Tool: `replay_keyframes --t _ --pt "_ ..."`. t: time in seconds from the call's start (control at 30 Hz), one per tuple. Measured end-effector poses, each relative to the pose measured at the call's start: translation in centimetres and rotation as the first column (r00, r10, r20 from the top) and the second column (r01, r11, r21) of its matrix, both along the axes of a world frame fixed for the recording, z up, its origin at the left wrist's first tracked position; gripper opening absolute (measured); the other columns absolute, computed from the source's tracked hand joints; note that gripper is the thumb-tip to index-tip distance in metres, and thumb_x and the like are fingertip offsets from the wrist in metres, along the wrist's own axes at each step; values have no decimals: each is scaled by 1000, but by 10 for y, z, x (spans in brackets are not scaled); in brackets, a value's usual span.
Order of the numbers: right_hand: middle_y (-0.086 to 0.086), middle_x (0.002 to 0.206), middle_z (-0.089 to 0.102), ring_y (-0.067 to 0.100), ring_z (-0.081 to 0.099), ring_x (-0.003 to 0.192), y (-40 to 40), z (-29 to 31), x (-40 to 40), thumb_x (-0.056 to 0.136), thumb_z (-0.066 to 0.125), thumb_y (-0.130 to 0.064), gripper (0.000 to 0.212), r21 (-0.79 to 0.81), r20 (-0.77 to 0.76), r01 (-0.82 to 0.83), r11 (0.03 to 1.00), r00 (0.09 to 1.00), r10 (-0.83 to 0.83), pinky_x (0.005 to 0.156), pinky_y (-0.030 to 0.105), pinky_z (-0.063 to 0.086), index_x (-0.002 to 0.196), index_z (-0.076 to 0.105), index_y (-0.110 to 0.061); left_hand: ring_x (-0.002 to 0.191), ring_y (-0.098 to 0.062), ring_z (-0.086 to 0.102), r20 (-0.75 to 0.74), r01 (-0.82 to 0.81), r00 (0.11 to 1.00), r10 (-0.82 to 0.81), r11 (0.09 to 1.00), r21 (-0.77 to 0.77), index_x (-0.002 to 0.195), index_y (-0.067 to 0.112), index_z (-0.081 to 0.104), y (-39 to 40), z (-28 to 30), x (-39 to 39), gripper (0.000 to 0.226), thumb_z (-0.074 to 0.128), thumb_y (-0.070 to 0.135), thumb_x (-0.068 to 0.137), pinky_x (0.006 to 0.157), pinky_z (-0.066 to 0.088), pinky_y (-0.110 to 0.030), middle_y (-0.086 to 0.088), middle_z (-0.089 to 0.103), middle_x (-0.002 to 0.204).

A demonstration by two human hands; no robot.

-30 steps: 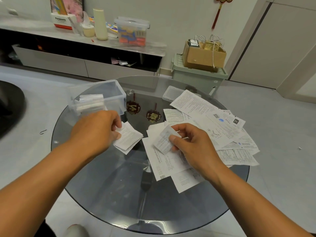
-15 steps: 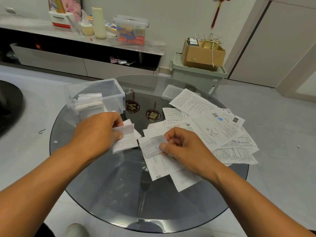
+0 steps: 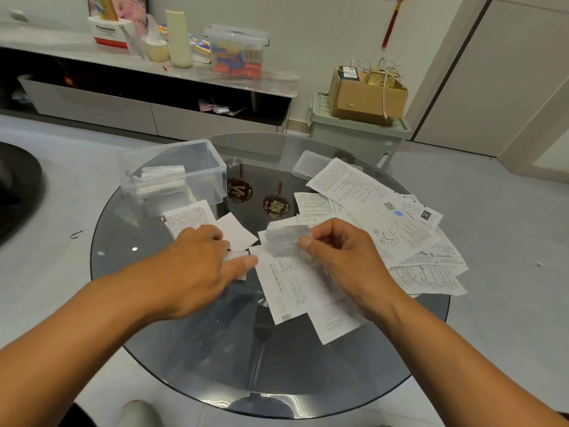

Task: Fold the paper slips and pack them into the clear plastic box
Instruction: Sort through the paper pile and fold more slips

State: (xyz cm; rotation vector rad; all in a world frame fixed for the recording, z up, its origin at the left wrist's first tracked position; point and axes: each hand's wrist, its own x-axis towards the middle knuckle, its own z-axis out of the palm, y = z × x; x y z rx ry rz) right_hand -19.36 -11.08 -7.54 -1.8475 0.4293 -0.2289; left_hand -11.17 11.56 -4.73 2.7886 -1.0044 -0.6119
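Pinched at one edge between right hand (image 3: 341, 257) thumb and fingers: small blurred white paper slip (image 3: 288, 241), raised over loose printed sheets (image 3: 400, 229) on round dark glass table (image 3: 215, 349). Left hand (image 3: 197, 266) flat, pressing folded white slip (image 3: 237, 234) near clear plastic box (image 3: 181, 177), partly filled. Risk judged: crooked crease or slip dropped among the sheets, given single-edge hold.

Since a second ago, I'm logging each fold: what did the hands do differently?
The left hand lowered its folded slip from a raised pinch toward the glass table and now presses on it. The right hand keeps pinching its small slip, carried slightly leftward. The clear plastic box and the loose paper slips stayed put.
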Motion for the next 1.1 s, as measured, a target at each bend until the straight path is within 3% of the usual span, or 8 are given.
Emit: replay_keyframes --t 0.07,0.17,0.33,0.53,0.7,0.87,1.0,1.1 --pt "3 81 74 12 69 68 4 1 1 91 77 -21 13 15 37 18 1000 999 -19 66 27 57 90 71 -9 124 -18 49 -44 -33 999 31 998 -46 117 25 62 4 5 2 43 25 46 107 108 39 -34 3 56 126" --pt "6 80 76 15 71 69 13 2 4 89 78 -13 12 57 97 9 998 995 -14 71 29 61 88 70 -4 91 -21 65 -39 -168 986 164 961 -217 102 18 71 8 2 11 13 62 26 98 80 53 -34 -4 67 98" --pt "-13 93 72 7 67 87 37 -6 11 89 78 -21 6 -174 104 -110 979 986 129 77 23 55 85 77 -25 79 -6 60 -134 -284 957 256 917 -281 108 33 67 10 -2 22 32 83 23 83 62 40 -19 11 62 90" --pt "-6 102 69 8 63 94 42 -24 25 91 71 -8 14 -621 101 -245 744 917 387 84 25 53 95 78 -19 83 -12 60 -265 -291 938 224 923 -253 123 29 63 21 -3 32 54 87 15 76 67 41 -15 10 60 96" --pt "-2 96 65 18 60 90 42 -32 27 89 67 -11 10 -793 95 -231 564 867 489 69 34 52 94 75 -15 97 -11 58 -436 -250 888 148 950 -187 127 37 57 27 10 29 83 91 56 54 78 45 -20 17 57 100" --pt "2 99 63 23 58 89 48 -27 26 90 68 -12 5 -867 -38 -274 416 869 493 63 44 53 94 73 -11 85 -9 54 -249 -291 939 238 935 -202 116 28 61 14 0 23 55 87 46 71 63 38 -19 13 52 98" --pt "-7 109 63 9 55 99 49 -19 22 99 60 -19 18 -730 -23 -311 608 901 433 83 30 51 109 74 -21 85 -10 52 -184 -273 954 239 942 -193 100 28 56 9 -7 22 41 88 35 75 61 37 -19 9 48 102" --pt "-22 113 59 0 57 94 50 -11 18 97 63 -42 31 -549 -67 -314 774 940 333 81 20 49 127 59 -40 79 -8 53 -194 -262 957 215 929 -261 93 28 54 9 -9 25 40 89 27 75 61 37 -22 8 57 94"
